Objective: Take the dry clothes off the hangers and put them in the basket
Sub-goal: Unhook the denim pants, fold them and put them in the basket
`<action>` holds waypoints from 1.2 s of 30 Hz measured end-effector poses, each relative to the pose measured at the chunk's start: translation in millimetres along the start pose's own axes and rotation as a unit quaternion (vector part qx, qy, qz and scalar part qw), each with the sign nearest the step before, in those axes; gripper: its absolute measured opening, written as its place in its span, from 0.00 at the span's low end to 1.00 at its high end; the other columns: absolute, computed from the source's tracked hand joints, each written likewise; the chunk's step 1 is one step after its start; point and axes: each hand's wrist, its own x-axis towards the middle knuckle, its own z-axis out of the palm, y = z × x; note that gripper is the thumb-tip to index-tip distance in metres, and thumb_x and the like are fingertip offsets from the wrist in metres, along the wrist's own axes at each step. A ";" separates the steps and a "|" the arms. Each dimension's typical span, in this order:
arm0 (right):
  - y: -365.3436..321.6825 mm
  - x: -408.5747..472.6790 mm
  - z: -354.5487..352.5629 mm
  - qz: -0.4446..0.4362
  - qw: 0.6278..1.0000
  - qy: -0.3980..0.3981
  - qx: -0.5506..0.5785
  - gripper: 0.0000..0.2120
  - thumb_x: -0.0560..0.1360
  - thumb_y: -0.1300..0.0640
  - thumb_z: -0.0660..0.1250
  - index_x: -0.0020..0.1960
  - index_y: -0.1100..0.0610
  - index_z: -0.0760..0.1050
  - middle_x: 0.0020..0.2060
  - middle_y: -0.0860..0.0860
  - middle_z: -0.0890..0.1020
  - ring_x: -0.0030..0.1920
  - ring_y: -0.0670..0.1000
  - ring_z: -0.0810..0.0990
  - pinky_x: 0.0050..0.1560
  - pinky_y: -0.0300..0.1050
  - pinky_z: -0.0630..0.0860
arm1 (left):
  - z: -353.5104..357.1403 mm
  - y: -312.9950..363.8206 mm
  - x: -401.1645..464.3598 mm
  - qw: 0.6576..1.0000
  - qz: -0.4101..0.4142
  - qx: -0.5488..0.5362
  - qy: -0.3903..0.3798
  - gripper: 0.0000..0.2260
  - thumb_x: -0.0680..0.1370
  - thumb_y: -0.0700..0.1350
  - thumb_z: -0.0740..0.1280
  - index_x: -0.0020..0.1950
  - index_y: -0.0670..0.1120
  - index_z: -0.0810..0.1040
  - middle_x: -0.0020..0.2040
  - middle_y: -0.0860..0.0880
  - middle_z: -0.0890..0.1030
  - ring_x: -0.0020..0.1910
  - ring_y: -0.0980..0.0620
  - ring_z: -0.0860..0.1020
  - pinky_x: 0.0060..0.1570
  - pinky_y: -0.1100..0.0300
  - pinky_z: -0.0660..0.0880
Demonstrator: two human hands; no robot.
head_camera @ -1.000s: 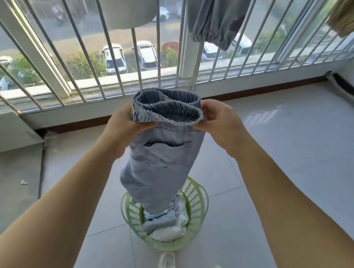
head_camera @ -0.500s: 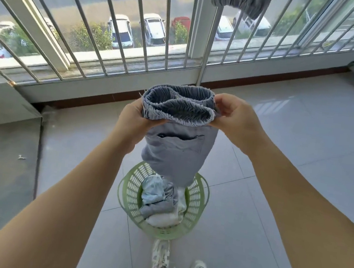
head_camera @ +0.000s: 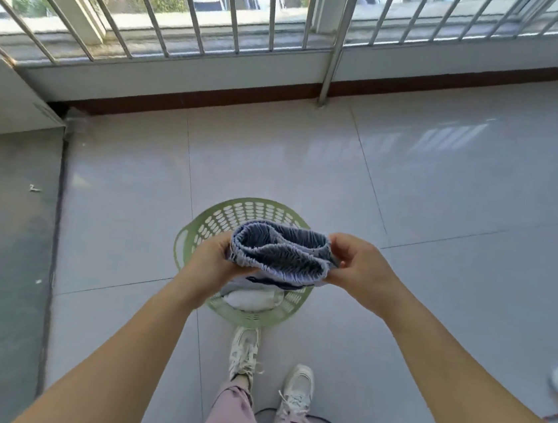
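Trousers [head_camera: 281, 256] hang waistband-up into basket [head_camera: 236, 211]

One basket [head_camera: 198, 233], one pair of trousers [head_camera: 279, 253], two hands, three shoes

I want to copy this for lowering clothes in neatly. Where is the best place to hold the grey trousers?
By the elastic waistband, one end from each side, as the left hand and right hand do. It is the thick gathered edge, and the rest hangs into the green basket.
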 end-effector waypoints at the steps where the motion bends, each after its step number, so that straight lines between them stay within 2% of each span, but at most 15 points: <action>1: 11.8 -2.3 3.5 0.015 1.000 -0.010 -0.008 0.11 0.66 0.71 0.73 0.43 0.59 0.76 0.34 0.48 0.77 0.36 0.45 0.74 0.47 0.52 0.78 | 5.8 -11.1 -1.8 1.000 -0.011 0.000 -0.009 0.16 0.67 0.36 0.75 0.52 0.49 0.80 0.48 0.54 0.83 0.45 0.61 0.81 0.45 0.67 0.77; 3: 31.9 -7.9 11.0 0.042 0.998 -0.026 -0.034 0.12 0.66 0.69 0.73 0.41 0.56 0.74 0.33 0.48 0.76 0.34 0.44 0.72 0.42 0.47 0.76 | 14.5 -32.9 -7.2 0.999 -0.043 -0.002 -0.019 0.16 0.68 0.35 0.74 0.52 0.48 0.79 0.48 0.54 0.83 0.43 0.63 0.80 0.43 0.70 0.76; 7: 63.6 -8.9 21.6 0.090 0.994 -0.059 -0.036 0.09 0.68 0.70 0.70 0.44 0.59 0.74 0.34 0.48 0.74 0.35 0.44 0.71 0.39 0.37 0.70 | 25.1 -74.5 -7.7 0.995 -0.096 0.001 -0.039 0.17 0.69 0.35 0.74 0.57 0.44 0.78 0.53 0.49 0.82 0.52 0.53 0.79 0.50 0.63 0.77; 9: 73.1 -4.2 24.9 0.102 0.992 -0.064 -0.040 0.11 0.69 0.70 0.69 0.42 0.56 0.73 0.33 0.46 0.73 0.32 0.41 0.71 0.35 0.30 0.68 | 26.6 -86.2 -4.6 0.993 -0.113 0.003 -0.032 0.18 0.68 0.35 0.74 0.57 0.45 0.79 0.54 0.50 0.82 0.52 0.53 0.78 0.50 0.64 0.76; 11: 78.7 5.1 27.5 0.110 0.991 -0.066 -0.035 0.14 0.69 0.70 0.69 0.40 0.52 0.71 0.32 0.44 0.73 0.31 0.38 0.70 0.33 0.28 0.67 | 26.9 -94.4 3.4 0.992 -0.122 0.001 -0.033 0.19 0.68 0.35 0.75 0.57 0.47 0.79 0.54 0.51 0.82 0.54 0.52 0.78 0.51 0.62 0.75; 15: 82.4 35.6 28.8 0.111 0.991 -0.061 -0.040 0.14 0.70 0.69 0.70 0.40 0.51 0.72 0.33 0.44 0.75 0.32 0.37 0.72 0.34 0.28 0.68 | 21.7 -101.0 30.4 0.991 -0.133 0.001 -0.029 0.18 0.68 0.34 0.74 0.53 0.50 0.78 0.52 0.51 0.82 0.53 0.51 0.78 0.53 0.59 0.75; 18: 82.6 70.8 26.4 0.100 0.992 -0.040 -0.060 0.08 0.70 0.67 0.70 0.46 0.57 0.75 0.41 0.52 0.80 0.40 0.45 0.75 0.44 0.38 0.73 | 13.1 -100.1 64.3 0.991 -0.128 0.010 -0.019 0.19 0.68 0.36 0.74 0.57 0.47 0.77 0.53 0.49 0.81 0.53 0.51 0.77 0.51 0.60 0.74; 21: 82.8 110.5 22.8 0.083 0.991 -0.004 -0.107 0.10 0.71 0.64 0.70 0.39 0.52 0.72 0.35 0.48 0.76 0.36 0.45 0.71 0.37 0.32 0.68 | 4.0 -99.9 105.6 0.994 -0.110 0.022 -0.008 0.21 0.68 0.35 0.74 0.59 0.46 0.77 0.53 0.49 0.80 0.52 0.52 0.76 0.49 0.61 0.72; 26: 92.4 169.5 20.6 0.047 0.988 0.067 -0.133 0.07 0.71 0.65 0.68 0.43 0.55 0.73 0.40 0.54 0.78 0.41 0.48 0.71 0.44 0.42 0.69 | -8.1 -113.7 173.2 0.997 -0.065 0.029 0.003 0.20 0.67 0.33 0.74 0.55 0.47 0.78 0.55 0.45 0.80 0.55 0.48 0.76 0.59 0.50 0.74; 29: 112.0 196.0 24.6 0.044 0.976 0.097 -0.189 0.03 0.71 0.64 0.66 0.44 0.59 0.74 0.42 0.58 0.79 0.43 0.54 0.73 0.49 0.48 0.72 | -11.5 -132.1 209.7 0.997 -0.044 0.065 0.010 0.18 0.66 0.33 0.75 0.54 0.44 0.79 0.52 0.46 0.81 0.52 0.50 0.76 0.60 0.46 0.74; 31: 127.5 208.8 28.5 0.039 0.968 0.104 -0.226 0.05 0.72 0.63 0.65 0.47 0.61 0.74 0.45 0.58 0.79 0.47 0.57 0.75 0.51 0.51 0.72 | -9.0 -144.9 229.1 0.996 -0.034 0.082 0.005 0.18 0.67 0.31 0.74 0.55 0.44 0.78 0.50 0.47 0.80 0.51 0.52 0.75 0.59 0.47 0.74; 33: 147.9 220.5 34.0 0.036 0.958 0.104 -0.265 0.07 0.73 0.62 0.64 0.51 0.62 0.75 0.48 0.57 0.79 0.50 0.58 0.75 0.52 0.53 0.72 | -2.9 -161.8 245.9 0.994 -0.026 0.104 0.003 0.20 0.68 0.30 0.72 0.57 0.43 0.78 0.50 0.47 0.79 0.51 0.52 0.74 0.59 0.53 0.74; 36: 185.4 237.2 43.6 0.027 0.943 0.120 -0.309 0.09 0.74 0.63 0.63 0.53 0.62 0.76 0.49 0.58 0.78 0.52 0.59 0.73 0.53 0.54 0.71 | 7.1 -193.9 266.7 0.989 -0.003 0.147 0.004 0.19 0.68 0.30 0.72 0.57 0.40 0.78 0.48 0.47 0.78 0.50 0.52 0.73 0.53 0.58 0.72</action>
